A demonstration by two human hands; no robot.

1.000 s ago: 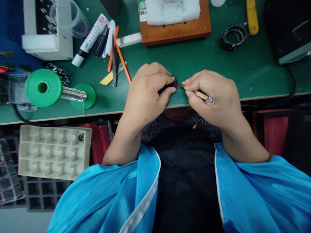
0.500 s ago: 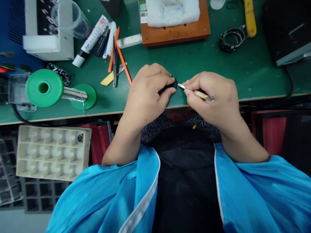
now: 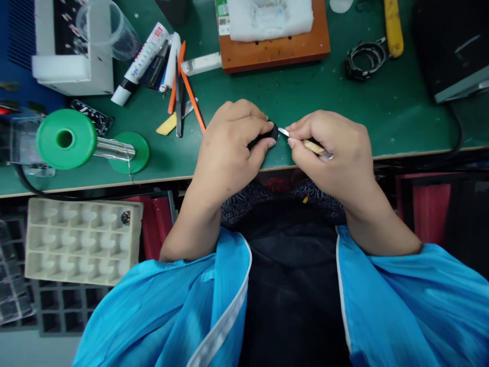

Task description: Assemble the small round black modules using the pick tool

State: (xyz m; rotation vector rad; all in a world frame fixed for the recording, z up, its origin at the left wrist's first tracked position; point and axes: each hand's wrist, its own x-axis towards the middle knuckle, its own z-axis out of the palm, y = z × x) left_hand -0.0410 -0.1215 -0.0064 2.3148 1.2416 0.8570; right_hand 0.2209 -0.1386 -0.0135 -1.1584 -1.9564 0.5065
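Note:
A small black rounded part (image 3: 273,131) is pinched between the thumb and fingers of my left hand (image 3: 234,145), above the front edge of the green table. My right hand (image 3: 331,148) grips a thin knife (image 3: 314,147) with a pale, tape-like handle. Its short silvery blade points left at the black part's right edge; whether the two touch is too small to tell. My left fingers hide most of the black part.
An orange-brown block (image 3: 275,53) bears white foam. Left lie a marker (image 3: 141,63), tweezers (image 3: 179,102) and orange sticks; a green spool (image 3: 66,138) stands nearer. Right are a black watch case (image 3: 364,60) and yellow handle (image 3: 393,28). A beige tray (image 3: 82,242) sits below the table edge.
The blade in my right hand has shifted slightly left and up, its tilt a little steeper. My left hand keeps its hold. The table's objects appear slightly farther left in the view.

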